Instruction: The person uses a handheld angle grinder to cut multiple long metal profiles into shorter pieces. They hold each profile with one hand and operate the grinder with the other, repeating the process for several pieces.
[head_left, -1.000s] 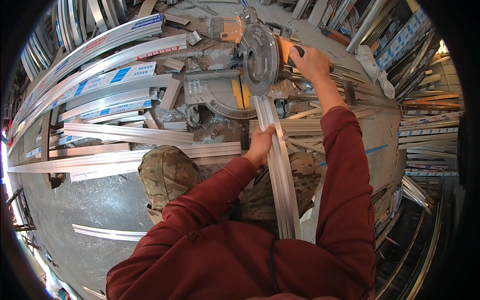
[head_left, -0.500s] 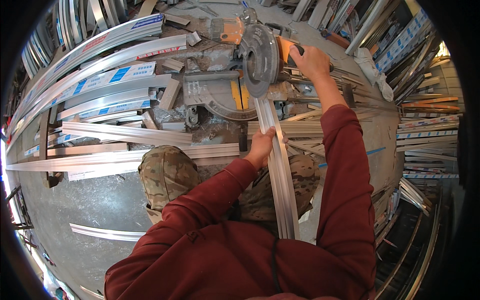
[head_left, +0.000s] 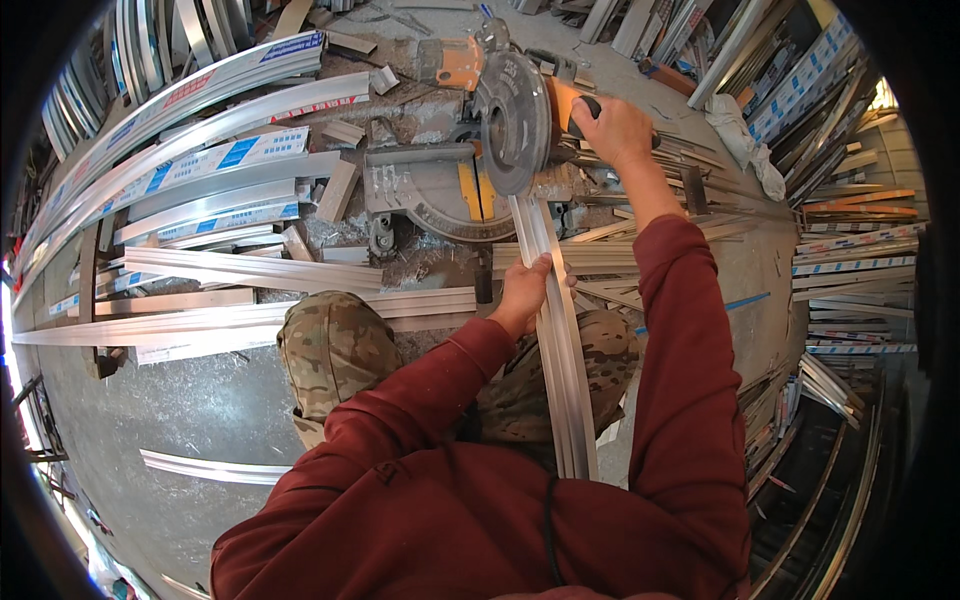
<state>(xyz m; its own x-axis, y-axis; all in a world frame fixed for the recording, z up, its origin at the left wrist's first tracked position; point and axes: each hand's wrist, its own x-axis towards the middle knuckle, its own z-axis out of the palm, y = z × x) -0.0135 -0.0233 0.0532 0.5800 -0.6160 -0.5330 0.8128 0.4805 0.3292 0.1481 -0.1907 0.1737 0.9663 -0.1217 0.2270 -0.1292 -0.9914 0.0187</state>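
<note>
My right hand (head_left: 616,132) is closed around the black and orange handle of a miter saw (head_left: 515,115). The saw's round guard and blade stand raised above its grey base with a yellow insert (head_left: 470,190). My left hand (head_left: 525,292) grips a long silver metal profile (head_left: 566,380), thumb lying on top and fingers wrapped round the side. The profile runs from beneath the saw head back toward my body, between my knees. Its far end is hidden behind the guard.
Silver profiles, some with printed film (head_left: 230,155), lie stacked on the left. Offcuts (head_left: 340,190) surround the saw. More profiles lean in racks (head_left: 860,250) at the right. A single strip (head_left: 210,466) rests on the grey floor (head_left: 200,400). A white bag (head_left: 738,140) slumps at the far right.
The saw head and my right hand on its handle have shifted very slightly to the left. My left hand and the profile look unmoved.
</note>
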